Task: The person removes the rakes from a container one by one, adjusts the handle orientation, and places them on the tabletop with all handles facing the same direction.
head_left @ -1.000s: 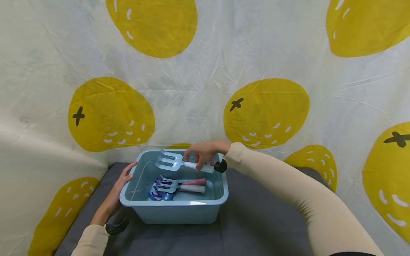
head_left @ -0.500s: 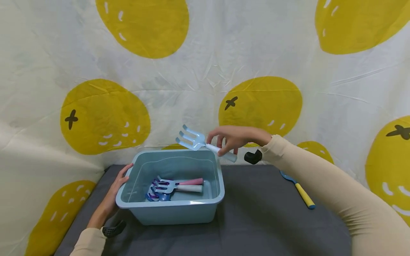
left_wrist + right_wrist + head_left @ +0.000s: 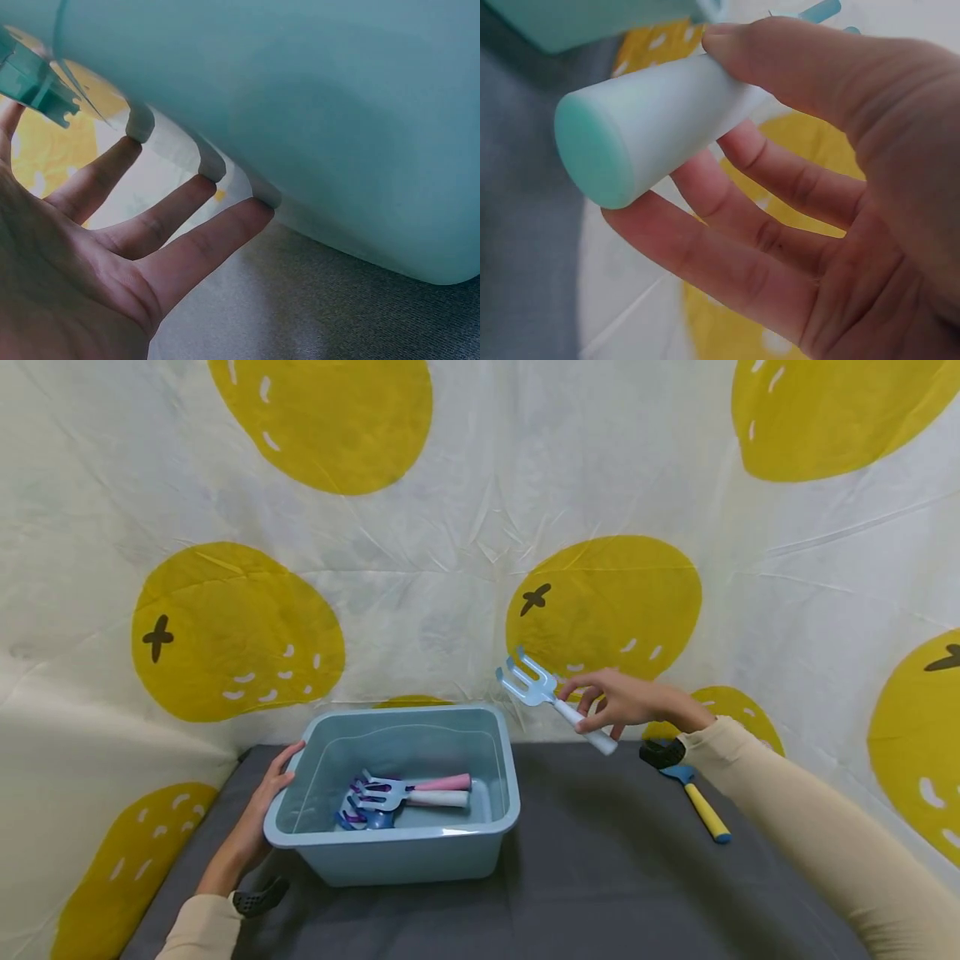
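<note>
My right hand (image 3: pixel 630 700) holds a small light-blue garden hand fork (image 3: pixel 534 690) above the table, right of the tub, its tines toward the upper left. In the right wrist view thumb and fingers pinch its white handle (image 3: pixel 660 124). My left hand (image 3: pixel 251 827) rests against the left side of a light-blue plastic tub (image 3: pixel 405 858). Its fingertips (image 3: pixel 259 214) touch the outer wall in the left wrist view. Inside the tub lie another light-blue fork with a white handle (image 3: pixel 442 798), a tool with a pink handle (image 3: pixel 444 783), and purple and blue tool heads (image 3: pixel 360 817), partly covered.
On the table's right lies a tool with a yellow handle (image 3: pixel 707 812) and blue neck, its head partly hidden behind the right wrist. Dark grey cloth (image 3: pixel 585 877) covers the table. A pale curtain (image 3: pixel 435 568) with yellow fruit prints hangs behind it.
My right hand has carried the fork up out of the tub and rightward past its rim. The left hand stays at the tub. The yellow-handled tool has come into view.
</note>
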`<state>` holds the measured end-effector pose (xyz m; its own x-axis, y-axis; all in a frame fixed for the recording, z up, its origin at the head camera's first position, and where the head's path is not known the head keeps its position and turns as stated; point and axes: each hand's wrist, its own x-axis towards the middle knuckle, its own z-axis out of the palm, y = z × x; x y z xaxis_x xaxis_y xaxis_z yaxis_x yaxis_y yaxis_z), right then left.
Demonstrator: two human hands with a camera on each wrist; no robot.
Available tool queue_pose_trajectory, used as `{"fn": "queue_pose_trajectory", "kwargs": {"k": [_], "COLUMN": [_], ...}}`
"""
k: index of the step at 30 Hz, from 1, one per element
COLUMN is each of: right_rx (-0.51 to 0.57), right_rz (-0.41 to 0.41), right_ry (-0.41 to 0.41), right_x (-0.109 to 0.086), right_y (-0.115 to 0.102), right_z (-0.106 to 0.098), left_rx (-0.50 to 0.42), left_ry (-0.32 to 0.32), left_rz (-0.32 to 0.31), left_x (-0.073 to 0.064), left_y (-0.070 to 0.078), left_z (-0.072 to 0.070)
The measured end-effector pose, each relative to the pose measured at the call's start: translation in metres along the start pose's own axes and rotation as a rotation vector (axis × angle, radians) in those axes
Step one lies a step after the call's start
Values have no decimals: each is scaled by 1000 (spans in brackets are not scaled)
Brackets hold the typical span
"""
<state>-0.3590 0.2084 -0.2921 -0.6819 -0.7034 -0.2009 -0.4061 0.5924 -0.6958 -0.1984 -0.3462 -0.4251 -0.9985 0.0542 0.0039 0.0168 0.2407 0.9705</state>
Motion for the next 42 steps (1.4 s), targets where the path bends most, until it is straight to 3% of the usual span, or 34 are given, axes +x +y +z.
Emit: {"fn": "queue_pose_trajectory", "kwargs": {"k": [10, 23, 29, 42], "right_rx": [128, 295, 314, 274], "right_rz": [13, 164, 195, 356], "right_ry": [131, 213, 198, 201], "right_x": [-36, -78, -87, -92], "right_y": [85, 168, 183, 188], "right_z": [31, 74, 84, 89], "left_rx": [15, 13, 4, -8], "left_ry": [0, -17, -13, -20], "left_rz": [-13, 13, 9, 12], "left_x": [-1, 2, 2, 0], "left_y": [0, -2, -3, -1], "left_z": [-3, -5, -5, -3]}}
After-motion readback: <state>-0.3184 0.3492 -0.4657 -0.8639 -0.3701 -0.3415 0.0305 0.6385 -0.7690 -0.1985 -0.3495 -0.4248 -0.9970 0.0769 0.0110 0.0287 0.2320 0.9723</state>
